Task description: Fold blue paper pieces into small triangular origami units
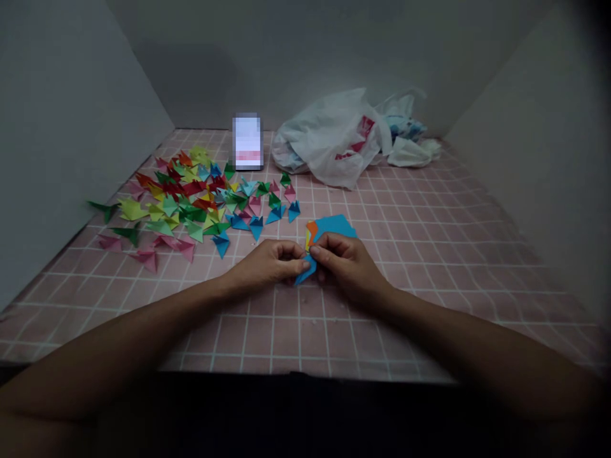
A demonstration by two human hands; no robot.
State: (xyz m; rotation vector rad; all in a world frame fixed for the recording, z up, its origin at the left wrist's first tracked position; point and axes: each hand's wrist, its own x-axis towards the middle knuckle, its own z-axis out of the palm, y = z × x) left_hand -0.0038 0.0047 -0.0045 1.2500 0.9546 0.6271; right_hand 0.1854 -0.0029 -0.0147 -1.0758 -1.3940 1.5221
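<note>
Between my two hands is a small folded piece of blue paper [307, 272], tilted, with its upper part hidden by fingers. My left hand [272, 261] pinches it from the left side, thumb and forefinger closed. From the right, my right hand [346, 264] grips it too, fingers bent and pressed together. Just behind the hands lie flat blue paper sheets [337, 224], with an orange paper piece [312, 230] and a thin yellow paper edge [307, 240] beside them. My right hand partly covers these sheets.
Many folded paper cranes [191, 197] in several colours spread over the left of the pink checked tablecloth [429, 254]. A lit phone [247, 141] stands upright behind them. A white plastic bag [329, 137] and a crumpled white wrapper [411, 152] lie against the back wall.
</note>
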